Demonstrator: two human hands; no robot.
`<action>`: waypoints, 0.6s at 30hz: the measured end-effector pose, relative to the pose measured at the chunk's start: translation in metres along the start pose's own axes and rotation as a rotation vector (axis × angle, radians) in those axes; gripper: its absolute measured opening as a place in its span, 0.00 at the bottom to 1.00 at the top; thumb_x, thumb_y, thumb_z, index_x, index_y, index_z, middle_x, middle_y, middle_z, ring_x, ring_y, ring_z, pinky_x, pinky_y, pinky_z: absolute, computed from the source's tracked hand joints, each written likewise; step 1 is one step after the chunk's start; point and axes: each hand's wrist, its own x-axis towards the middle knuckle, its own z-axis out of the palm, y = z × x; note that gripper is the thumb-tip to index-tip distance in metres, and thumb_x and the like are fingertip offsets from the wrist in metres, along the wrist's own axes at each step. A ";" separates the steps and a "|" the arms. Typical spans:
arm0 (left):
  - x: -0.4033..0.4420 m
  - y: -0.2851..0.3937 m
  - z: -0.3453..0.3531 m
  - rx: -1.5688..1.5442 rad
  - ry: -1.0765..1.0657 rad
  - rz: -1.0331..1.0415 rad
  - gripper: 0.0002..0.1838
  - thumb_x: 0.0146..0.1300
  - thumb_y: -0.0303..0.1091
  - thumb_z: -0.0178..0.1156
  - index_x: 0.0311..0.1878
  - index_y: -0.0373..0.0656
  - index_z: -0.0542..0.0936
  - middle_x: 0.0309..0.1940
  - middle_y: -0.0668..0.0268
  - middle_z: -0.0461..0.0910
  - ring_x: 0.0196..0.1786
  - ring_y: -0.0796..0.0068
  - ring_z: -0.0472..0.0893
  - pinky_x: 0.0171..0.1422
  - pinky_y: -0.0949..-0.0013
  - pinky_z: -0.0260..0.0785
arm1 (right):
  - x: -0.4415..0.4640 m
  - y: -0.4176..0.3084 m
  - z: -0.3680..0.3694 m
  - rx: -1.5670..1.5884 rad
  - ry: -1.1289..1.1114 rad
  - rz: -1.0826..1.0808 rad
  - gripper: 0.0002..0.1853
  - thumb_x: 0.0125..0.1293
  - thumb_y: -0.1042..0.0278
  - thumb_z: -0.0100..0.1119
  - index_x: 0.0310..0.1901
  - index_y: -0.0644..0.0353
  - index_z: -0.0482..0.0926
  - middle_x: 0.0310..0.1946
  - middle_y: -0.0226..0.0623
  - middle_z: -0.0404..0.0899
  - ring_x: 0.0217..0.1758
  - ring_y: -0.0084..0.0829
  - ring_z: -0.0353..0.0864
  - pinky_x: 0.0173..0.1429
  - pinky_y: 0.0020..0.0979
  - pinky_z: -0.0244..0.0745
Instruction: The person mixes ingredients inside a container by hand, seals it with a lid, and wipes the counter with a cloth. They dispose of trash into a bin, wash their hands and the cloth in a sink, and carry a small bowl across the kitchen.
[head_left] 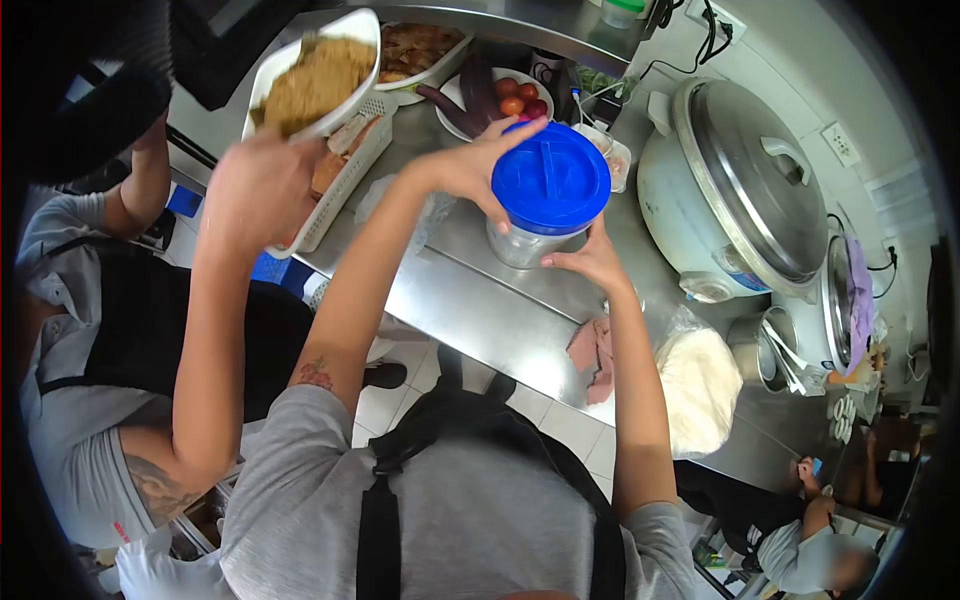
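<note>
A clear plastic container (517, 250) with a blue lid (552, 178) stands on, or just over, the steel counter in front of me. From the left, my left hand (474, 172) grips it, thumb low on the lid's side and fingers along the upper rim. My right hand (592, 260) curves around the lower right side of the same container, thumb against its wall. The lid sits on top, with a raised bar across its middle. Behind it is a white plate (449, 118) with tomatoes (518, 98) and dark, long eggplants (480, 92).
At left, a co-worker's hand (262, 190) holds a white tray (366, 30) of brown food above a white basket (352, 172). A large cooker (665, 190) stands right. A pink cloth (592, 358) and a bag of pale contents (697, 385) lie near the counter's front edge.
</note>
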 end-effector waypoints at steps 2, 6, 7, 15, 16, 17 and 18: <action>-0.006 0.006 0.015 -0.052 0.113 0.048 0.66 0.21 0.46 0.84 0.73 0.55 0.61 0.68 0.47 0.56 0.74 0.47 0.52 0.76 0.52 0.49 | 0.008 -0.002 0.008 0.094 0.046 -0.009 0.71 0.29 0.62 0.86 0.73 0.61 0.42 0.67 0.46 0.60 0.71 0.38 0.60 0.72 0.37 0.58; -0.018 0.027 0.069 0.172 0.571 -0.004 0.58 0.24 0.49 0.83 0.66 0.53 0.68 0.69 0.45 0.51 0.70 0.45 0.57 0.74 0.49 0.51 | 0.009 0.018 0.029 0.137 0.202 -0.050 0.68 0.28 0.62 0.86 0.70 0.62 0.46 0.65 0.45 0.62 0.67 0.38 0.66 0.68 0.36 0.65; -0.018 0.044 0.085 0.172 0.676 -0.088 0.59 0.25 0.49 0.83 0.68 0.53 0.65 0.69 0.44 0.50 0.70 0.44 0.56 0.75 0.49 0.50 | 0.007 0.020 0.034 0.135 0.238 -0.057 0.67 0.28 0.62 0.86 0.70 0.62 0.47 0.65 0.46 0.63 0.66 0.38 0.67 0.66 0.36 0.66; -0.058 0.100 0.129 0.003 0.808 -0.180 0.66 0.41 0.45 0.78 0.76 0.47 0.41 0.72 0.40 0.43 0.76 0.43 0.47 0.76 0.46 0.41 | -0.016 -0.008 0.028 -0.145 0.228 -0.006 0.70 0.28 0.58 0.85 0.72 0.65 0.46 0.67 0.50 0.62 0.70 0.45 0.62 0.71 0.40 0.60; -0.064 0.089 0.123 -0.141 0.804 -0.169 0.67 0.41 0.44 0.79 0.76 0.46 0.40 0.72 0.41 0.43 0.76 0.44 0.46 0.76 0.46 0.41 | -0.019 -0.018 0.015 -0.173 0.161 -0.003 0.71 0.27 0.56 0.85 0.72 0.65 0.45 0.68 0.51 0.61 0.71 0.46 0.60 0.72 0.41 0.58; -0.069 0.074 0.116 -0.281 0.798 -0.155 0.67 0.40 0.43 0.79 0.76 0.44 0.39 0.72 0.41 0.44 0.76 0.45 0.46 0.76 0.46 0.40 | -0.021 -0.026 0.003 -0.256 0.182 -0.086 0.71 0.27 0.56 0.85 0.73 0.62 0.46 0.69 0.51 0.59 0.72 0.47 0.59 0.73 0.42 0.57; -0.075 0.059 0.110 -0.421 0.793 -0.146 0.68 0.40 0.43 0.79 0.76 0.43 0.38 0.72 0.42 0.44 0.76 0.45 0.46 0.76 0.46 0.39 | -0.024 -0.037 -0.008 -0.338 0.196 -0.167 0.70 0.27 0.55 0.85 0.73 0.60 0.47 0.70 0.52 0.58 0.73 0.49 0.57 0.74 0.43 0.55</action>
